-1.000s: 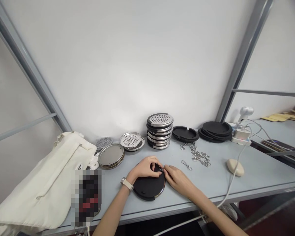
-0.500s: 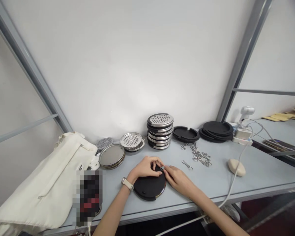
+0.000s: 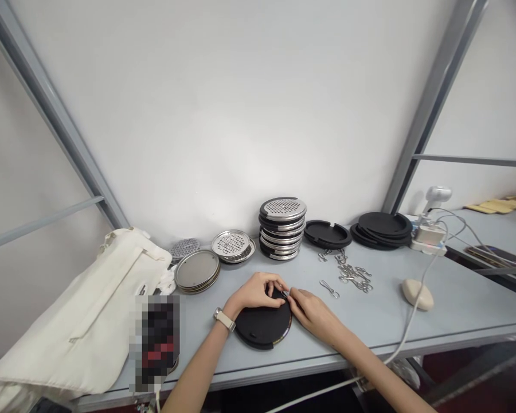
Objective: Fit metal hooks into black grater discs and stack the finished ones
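A round black disc (image 3: 264, 327) with a shiny strip along part of its rim lies flat near the table's front edge. My left hand (image 3: 258, 291), with a watch on the wrist, curls over the disc's far side, thumb and fingers pinched at the rim. From the other side my right hand (image 3: 312, 310) meets it, thumb and forefinger closed at the same spot. Between the fingertips a small metal clip (image 3: 285, 294) shows, mostly covered. A single loose clip (image 3: 329, 288) lies to the right, and a pile of similar clips (image 3: 356, 277) is behind it.
Behind my hands stands a stack of perforated metal and black discs (image 3: 282, 229). Black rings (image 3: 327, 234) and black discs (image 3: 382, 229) lie right of it, metal plates (image 3: 196, 271) left. A white bag (image 3: 77, 321), a cream mouse (image 3: 417, 294) and a white cable (image 3: 406, 330) flank the workspace.
The view has shifted slightly. Both hands keep nearly the same pinch at the disc's rim, and the disc stays where it was.
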`<action>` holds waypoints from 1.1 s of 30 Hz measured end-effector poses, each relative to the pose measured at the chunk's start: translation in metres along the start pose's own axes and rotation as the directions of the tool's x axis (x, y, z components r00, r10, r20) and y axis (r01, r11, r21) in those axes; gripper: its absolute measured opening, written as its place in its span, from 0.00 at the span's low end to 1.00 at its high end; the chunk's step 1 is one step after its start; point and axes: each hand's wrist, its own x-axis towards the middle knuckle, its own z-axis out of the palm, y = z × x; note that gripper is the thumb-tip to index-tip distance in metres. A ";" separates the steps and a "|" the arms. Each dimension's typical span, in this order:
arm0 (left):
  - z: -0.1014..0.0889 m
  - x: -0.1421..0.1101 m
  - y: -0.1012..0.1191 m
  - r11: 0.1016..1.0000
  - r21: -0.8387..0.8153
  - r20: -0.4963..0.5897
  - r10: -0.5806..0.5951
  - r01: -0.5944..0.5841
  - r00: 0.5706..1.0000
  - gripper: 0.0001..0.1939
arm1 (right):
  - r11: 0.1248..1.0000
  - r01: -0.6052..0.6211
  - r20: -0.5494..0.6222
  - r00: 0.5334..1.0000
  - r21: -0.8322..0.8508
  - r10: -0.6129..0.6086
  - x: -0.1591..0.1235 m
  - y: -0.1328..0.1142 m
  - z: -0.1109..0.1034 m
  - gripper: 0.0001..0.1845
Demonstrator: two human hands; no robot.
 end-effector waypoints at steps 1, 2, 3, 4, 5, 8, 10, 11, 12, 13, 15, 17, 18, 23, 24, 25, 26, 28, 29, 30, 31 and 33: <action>0.000 0.000 0.000 1.000 0.000 0.001 -0.001 0.001 1.000 0.15 | 1.000 0.002 -0.002 1.000 -0.001 -0.002 0.000 0.000 0.000 0.14; 0.000 0.000 0.000 1.000 0.001 0.000 -0.001 0.001 1.000 0.15 | 1.000 0.006 -0.003 1.000 0.000 -0.006 0.000 0.000 0.000 0.13; 0.000 0.000 0.000 1.000 0.003 -0.001 -0.002 0.002 1.000 0.14 | 1.000 0.010 -0.005 1.000 0.003 -0.010 0.000 0.000 0.000 0.13; 0.000 0.000 0.000 1.000 0.005 -0.001 -0.004 0.004 1.000 0.14 | 1.000 0.015 -0.005 1.000 0.008 -0.015 0.000 0.000 0.000 0.13; -0.001 0.000 0.000 1.000 0.006 -0.001 -0.005 0.005 1.000 0.14 | 1.000 0.018 -0.007 1.000 0.014 -0.018 0.000 -0.001 0.000 0.12; -0.001 0.000 0.000 1.000 0.009 0.000 -0.007 0.007 1.000 0.13 | 0.999 0.019 -0.004 1.000 0.034 -0.018 -0.001 -0.001 0.000 0.11; -0.001 0.000 0.000 1.000 0.009 0.002 -0.008 0.008 1.000 0.14 | 0.999 0.014 -0.004 1.000 0.048 -0.014 -0.001 -0.001 -0.001 0.10; -0.001 0.000 0.000 1.000 0.009 0.003 -0.008 0.008 1.000 0.14 | 0.998 0.013 -0.005 1.000 0.055 -0.013 -0.001 -0.001 -0.001 0.09; -0.001 0.000 0.000 1.000 0.009 0.004 -0.009 0.009 1.000 0.14 | 0.998 0.014 -0.006 1.000 0.062 -0.013 -0.001 -0.001 -0.001 0.09; 0.000 0.000 0.001 1.000 0.009 0.005 -0.009 0.009 1.000 0.14 | 0.998 0.015 -0.007 1.000 0.068 -0.015 -0.002 -0.001 -0.002 0.08; 0.000 0.000 0.001 1.000 0.010 0.006 -0.011 0.011 1.000 0.14 | 0.997 0.020 -0.005 1.000 0.079 -0.020 -0.002 -0.002 -0.002 0.08; -0.001 0.000 0.001 1.000 0.010 0.008 -0.013 0.013 1.000 0.14 | 0.997 0.021 -0.004 1.000 0.076 -0.020 -0.002 -0.002 -0.003 0.09; -0.001 0.000 0.001 1.000 0.010 0.009 -0.015 0.015 1.000 0.14 | 0.997 0.021 -0.003 1.000 0.068 -0.021 -0.002 -0.002 -0.003 0.09; -0.001 0.000 0.002 1.000 0.010 0.014 -0.029 0.029 0.999 0.14 | 1.000 0.021 0.003 1.000 0.017 -0.021 0.000 0.000 -0.001 0.12; -0.001 0.000 0.002 1.000 0.009 0.014 -0.030 0.030 0.999 0.14 | 1.000 0.020 0.003 1.000 0.014 -0.020 0.000 0.001 -0.001 0.12; -0.001 0.000 0.002 0.999 0.007 0.015 -0.032 0.032 0.999 0.14 | 1.000 0.019 0.003 1.000 0.014 -0.019 0.000 0.001 0.000 0.12; -0.001 0.000 0.003 0.999 0.007 0.015 -0.034 0.034 0.999 0.14 | 1.000 0.020 0.001 1.000 0.015 -0.020 0.000 0.001 0.000 0.13; -0.001 0.000 0.003 0.999 0.008 0.013 -0.040 0.040 0.999 0.14 | 1.000 0.025 -0.008 1.000 0.017 -0.025 0.000 0.001 0.000 0.13; -0.001 0.000 0.004 0.999 0.009 0.012 -0.044 0.043 0.999 0.14 | 1.000 0.028 -0.015 1.000 0.014 -0.028 0.000 0.001 0.000 0.13; -0.001 0.000 0.004 0.999 0.009 0.012 -0.046 0.046 0.999 0.14 | 0.999 0.030 -0.021 0.999 0.010 -0.030 0.000 0.001 0.000 0.13; -0.001 0.000 0.004 0.999 0.009 0.012 -0.047 0.047 0.999 0.14 | 1.000 0.031 -0.023 0.999 0.005 -0.031 0.000 0.001 0.000 0.12; -0.001 0.000 0.004 0.999 0.006 0.015 -0.046 0.046 0.999 0.13 | 1.000 0.025 -0.019 1.000 -0.008 -0.025 0.000 0.000 -0.001 0.13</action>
